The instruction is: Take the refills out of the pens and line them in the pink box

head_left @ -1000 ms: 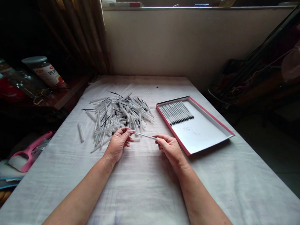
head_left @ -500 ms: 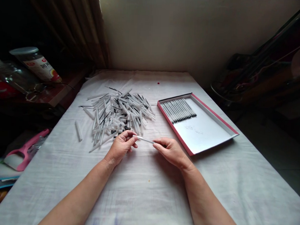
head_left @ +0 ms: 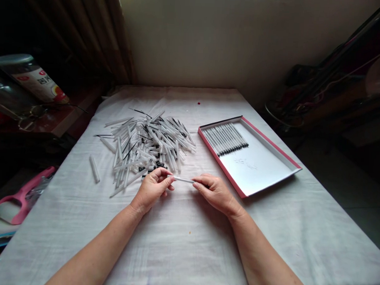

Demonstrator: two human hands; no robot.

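Both hands hold one thin clear pen tube [head_left: 184,179] level above the white cloth. My left hand [head_left: 152,187] pinches its left end with thumb and fingers closed. My right hand [head_left: 213,191] is curled round its right end. Just beyond my left hand lies a loose pile of clear tubes and black parts [head_left: 146,145]. To the right sits a shallow pink-edged tray [head_left: 264,170] with a neat row of finished pens [head_left: 229,139] at its far end.
A white cloth [head_left: 180,242] covers the table. One stray tube [head_left: 94,169] lies left of the pile. At the left edge are a pink-handled tool [head_left: 20,194] and a jar [head_left: 33,76] on a side shelf. Dark clutter stands at the right.
My hands have drawn closer together along the tube, so less of it shows between them. The view has tilted down a little. The pile and tray have not moved.
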